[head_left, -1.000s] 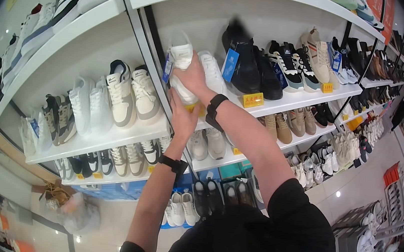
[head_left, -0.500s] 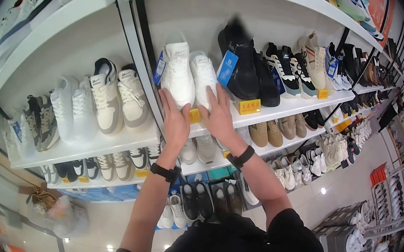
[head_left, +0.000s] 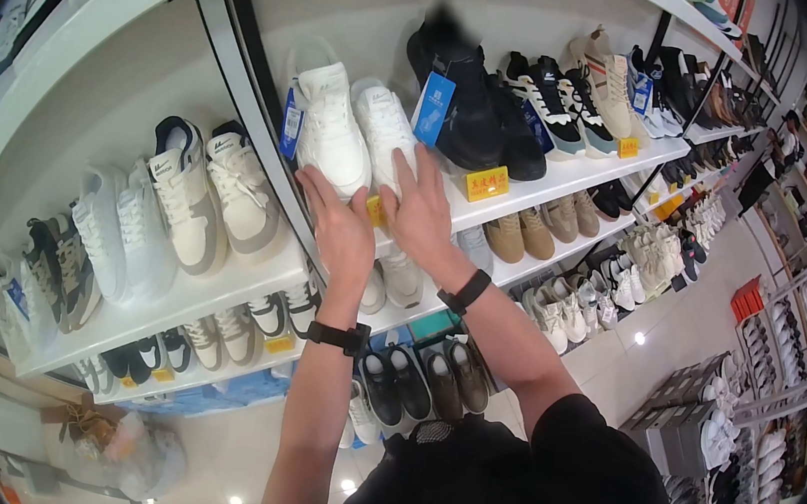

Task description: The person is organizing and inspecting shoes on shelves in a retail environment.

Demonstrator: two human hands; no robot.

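Two white sneakers stand side by side on the white shelf, toes toward me. My left hand (head_left: 341, 229) rests at the toe of the left white sneaker (head_left: 335, 133), fingers spread. Against the toe and side of the right white sneaker (head_left: 383, 129) lies my right hand (head_left: 419, 204), its fingers also apart. A yellow price card (head_left: 375, 210) shows between the two hands, partly covered. A blue tag (head_left: 292, 125) hangs beside the left sneaker. Black high-top shoes (head_left: 471, 109) with a blue tag (head_left: 432, 108) stand just to the right.
More shoes stand along the shelf (head_left: 574, 172), near a yellow card (head_left: 486, 184). A metal post (head_left: 234, 70) divides it from the left shelf (head_left: 165, 305) with cream sneakers (head_left: 190, 201). Lower shelves hold more pairs. A person (head_left: 775, 162) stands far right.
The shelves and shoes have shifted slightly left in view, and both hands with them. The hands stay at the toes of the white sneakers. A person now shows at the far right.
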